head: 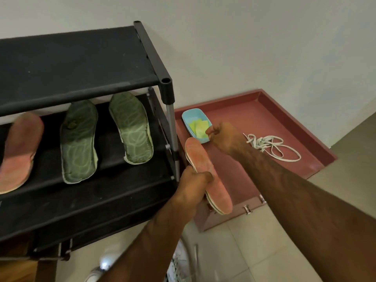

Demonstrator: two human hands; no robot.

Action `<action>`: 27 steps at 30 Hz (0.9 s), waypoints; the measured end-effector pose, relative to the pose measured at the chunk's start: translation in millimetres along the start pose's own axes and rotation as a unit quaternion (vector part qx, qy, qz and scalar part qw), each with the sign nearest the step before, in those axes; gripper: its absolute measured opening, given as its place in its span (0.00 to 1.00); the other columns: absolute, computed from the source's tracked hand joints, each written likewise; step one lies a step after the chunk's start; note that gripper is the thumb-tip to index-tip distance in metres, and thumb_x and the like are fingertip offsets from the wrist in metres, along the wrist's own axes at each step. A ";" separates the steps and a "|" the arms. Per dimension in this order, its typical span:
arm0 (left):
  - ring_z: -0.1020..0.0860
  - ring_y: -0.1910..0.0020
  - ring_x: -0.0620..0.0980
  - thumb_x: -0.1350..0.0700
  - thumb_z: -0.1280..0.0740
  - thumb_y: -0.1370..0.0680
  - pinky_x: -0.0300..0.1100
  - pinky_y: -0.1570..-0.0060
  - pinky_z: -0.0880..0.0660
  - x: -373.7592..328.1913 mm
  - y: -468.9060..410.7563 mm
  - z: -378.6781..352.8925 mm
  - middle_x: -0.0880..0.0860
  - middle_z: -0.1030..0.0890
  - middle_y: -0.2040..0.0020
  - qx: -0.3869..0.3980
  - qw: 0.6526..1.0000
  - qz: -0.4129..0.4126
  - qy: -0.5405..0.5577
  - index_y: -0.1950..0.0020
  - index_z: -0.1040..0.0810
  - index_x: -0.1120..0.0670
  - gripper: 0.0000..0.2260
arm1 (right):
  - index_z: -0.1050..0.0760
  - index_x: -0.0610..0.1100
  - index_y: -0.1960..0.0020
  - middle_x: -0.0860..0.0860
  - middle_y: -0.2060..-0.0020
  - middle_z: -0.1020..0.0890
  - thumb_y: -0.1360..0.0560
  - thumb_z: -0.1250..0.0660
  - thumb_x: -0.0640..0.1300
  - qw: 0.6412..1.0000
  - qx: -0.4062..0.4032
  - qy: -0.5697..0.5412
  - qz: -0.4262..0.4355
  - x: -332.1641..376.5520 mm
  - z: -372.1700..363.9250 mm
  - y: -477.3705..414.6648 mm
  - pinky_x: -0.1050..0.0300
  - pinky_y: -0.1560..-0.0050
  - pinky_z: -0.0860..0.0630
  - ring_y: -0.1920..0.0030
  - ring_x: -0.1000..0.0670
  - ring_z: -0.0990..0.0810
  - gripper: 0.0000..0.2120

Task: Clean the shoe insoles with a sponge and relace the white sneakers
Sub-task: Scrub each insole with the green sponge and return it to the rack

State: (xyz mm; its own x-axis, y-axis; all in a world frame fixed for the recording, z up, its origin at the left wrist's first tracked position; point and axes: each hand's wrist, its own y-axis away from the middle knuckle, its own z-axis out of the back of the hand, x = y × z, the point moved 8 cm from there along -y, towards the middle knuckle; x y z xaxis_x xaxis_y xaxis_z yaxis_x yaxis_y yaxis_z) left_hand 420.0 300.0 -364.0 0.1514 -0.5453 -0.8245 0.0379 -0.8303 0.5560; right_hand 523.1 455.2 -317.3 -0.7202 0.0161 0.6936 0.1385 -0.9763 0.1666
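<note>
- Head view: the left hand [194, 185] grips a pink insole [211, 180] at about its middle. The fingers are curled round its near edge and the thumb lies across the top.
- The pink insole is held in the air, tilted, just right of the black shoe rack [81, 64] and over the near edge of the reddish cabinet top [264, 110]. One end points toward the blue dish [188, 117].
- The right hand [224, 137] is stretched out over the cabinet top with its fingers bent down at the near rim of the blue dish. They are right at the yellow-green sponge [198, 127] lying in the dish, but I cannot tell whether they have hold of it.
- The white laces [270, 145] lie in a loose tangle on the cabinet top, just right of the right hand's wrist.
- On the rack's second shelf a second pink insole [18, 151] lies at the left edge of view. A left green insole [79, 141] and a right green insole [131, 127] lie beside it, side by side and apart from one another.
- At the bottom edge of view a blurred white shoe [95, 274] stands on the tiled floor [254, 251].
</note>
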 end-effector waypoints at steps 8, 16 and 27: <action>0.20 0.39 0.55 0.62 0.36 0.22 0.60 0.36 0.22 3.7 -28.3 1.6 0.53 0.20 0.37 -0.002 0.999 0.006 -0.034 0.24 0.31 0.50 0.26 | 0.25 0.44 0.28 0.43 0.29 0.25 0.21 0.35 0.36 0.982 0.050 0.172 0.054 4.6 -37.3 -70.3 0.53 0.31 0.31 0.31 0.41 0.26 0.21; 0.19 0.41 0.52 0.62 0.36 0.21 0.58 0.36 0.22 11.3 -40.2 5.4 0.48 0.18 0.42 0.014 0.999 0.008 -0.030 0.32 0.26 0.46 0.19 | 0.30 0.48 0.26 0.41 0.32 0.28 0.23 0.32 0.44 0.934 0.056 0.339 0.101 5.7 -62.4 -103.9 0.41 0.36 0.24 0.35 0.37 0.25 0.25; 0.19 0.38 0.52 0.60 0.34 0.22 0.58 0.35 0.22 9.8 -35.1 8.7 0.51 0.19 0.36 0.033 0.998 -0.021 -0.051 0.29 0.27 0.48 0.22 | 0.22 0.49 0.33 0.44 0.40 0.19 0.26 0.28 0.40 0.972 -0.072 0.199 0.101 5.3 -26.0 -78.7 0.45 0.41 0.23 0.39 0.40 0.22 0.22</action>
State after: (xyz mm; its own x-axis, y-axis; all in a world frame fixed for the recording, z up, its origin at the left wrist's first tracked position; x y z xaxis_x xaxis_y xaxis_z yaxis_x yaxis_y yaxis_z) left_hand 411.5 322.8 -392.5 0.0506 -0.5167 -0.8547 -0.0232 -0.8561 0.5163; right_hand 490.7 526.5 -344.9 -0.8983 -0.2353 0.3711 0.2277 -0.9716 -0.0649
